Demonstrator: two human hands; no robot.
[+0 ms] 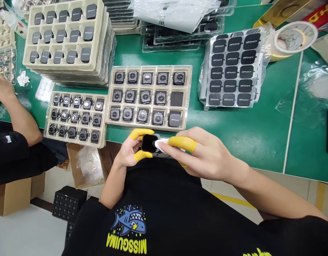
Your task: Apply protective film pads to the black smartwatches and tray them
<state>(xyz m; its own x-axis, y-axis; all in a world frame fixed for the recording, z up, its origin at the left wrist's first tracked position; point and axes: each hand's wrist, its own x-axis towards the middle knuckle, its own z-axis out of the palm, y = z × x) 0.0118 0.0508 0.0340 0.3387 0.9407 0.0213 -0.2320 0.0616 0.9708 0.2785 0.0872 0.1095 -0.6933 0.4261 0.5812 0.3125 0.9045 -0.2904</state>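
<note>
My left hand (128, 151), with yellow finger cots on thumb and finger, is closed on a smartwatch case (148, 143) whose dark glossy screen faces up. My right hand (206, 154), also wearing yellow cots, pinches a small white wipe (160, 143) against the right side of that screen. Something grey and flat lies under the wipe and fingers, mostly hidden. Just beyond my hands, a beige compartment tray (189, 103) holds watch cases with their sensor backs up. In its right column, one cell shows bare dark lining and another a case with a printed grey film.
A second tray of watch cases (104, 137) adjoins on the left, before a tall tray stack (100, 73). Printed film sheets (230, 73) and a tape roll (296, 38) lie to the right. Another person's arm (22, 110) reaches in at left. An open carton (108, 156) stands below the table edge.
</note>
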